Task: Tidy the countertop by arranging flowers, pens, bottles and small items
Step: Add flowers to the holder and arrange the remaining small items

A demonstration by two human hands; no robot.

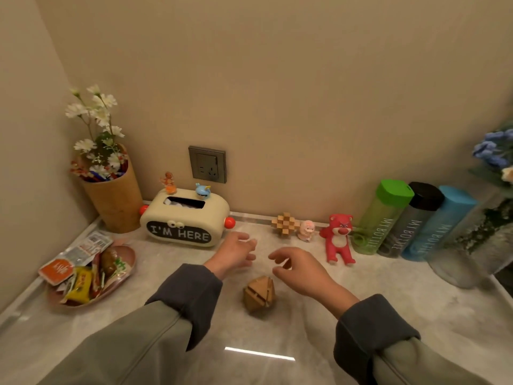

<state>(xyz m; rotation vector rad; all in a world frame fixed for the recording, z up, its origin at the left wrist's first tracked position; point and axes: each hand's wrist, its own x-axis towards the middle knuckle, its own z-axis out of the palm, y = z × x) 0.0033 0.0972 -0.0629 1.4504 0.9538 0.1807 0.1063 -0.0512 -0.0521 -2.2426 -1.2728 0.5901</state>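
Wooden puzzle ball between two empty hands

Wooden puzzle ball [258, 294], faceted, tan and cut by dark slots, sits on the pale marbled countertop [388, 315] just in front of both hands, and neither touches it. The left hand [236, 252] reaches forward with its fingers spread and nearly straight, holding nothing. The right hand [299, 269] is beside it with its fingers loosely curled and thumb apart, also holding nothing. Both seem to float just above the stone, though the angle does not settle this.

Behind the left hand stands a cream tissue box [184, 218] lettered "I'M HERE", with an orange figure [168, 182] and a blue figure [202, 190] on its top. Along the wall beyond the right hand are a blocky wooden burr puzzle [285, 223], a small pink figure [306, 230] and a red bear [338, 238].

In the far left corner a brown cylinder holder [116, 201] carries white flowers [95, 120] and a cluster of pens [97, 175]. Near the left edge, a pink dish [130, 257] is heaped with snack packets [80, 282].

To the right, three bottles lean side by side against the wall: a green bottle [380, 218], a grey bottle [410, 220] with a black cap, and a blue bottle [441, 226]. Just past them a clear glass vase [477, 240] holds stems topped by blue flowers [494, 148].
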